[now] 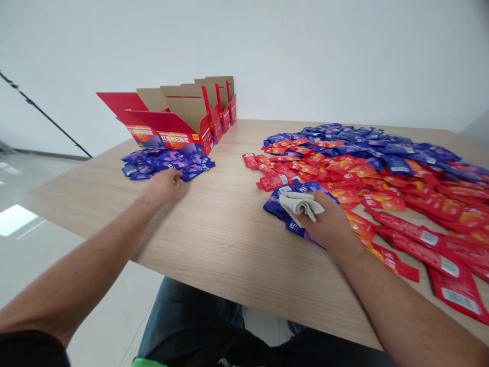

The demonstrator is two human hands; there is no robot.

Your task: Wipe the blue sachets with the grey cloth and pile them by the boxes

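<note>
On the table [225,219], we are seeing a row of boxes [204,136] running along the left edge toward the far edge. A small packet pile [147,159] is lying before them, our left hand [167,184] at its near side. A larger packet pile [382,176] is spreading rightward; our right hand [332,223], with a cloth [297,203], is sitting over its left end.

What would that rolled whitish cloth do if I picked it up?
The cloth would probably flop, since it curls in soft folds in the right hand. It's likely light, because it looks thin. It might unroll, as its coil looks loose.
</note>
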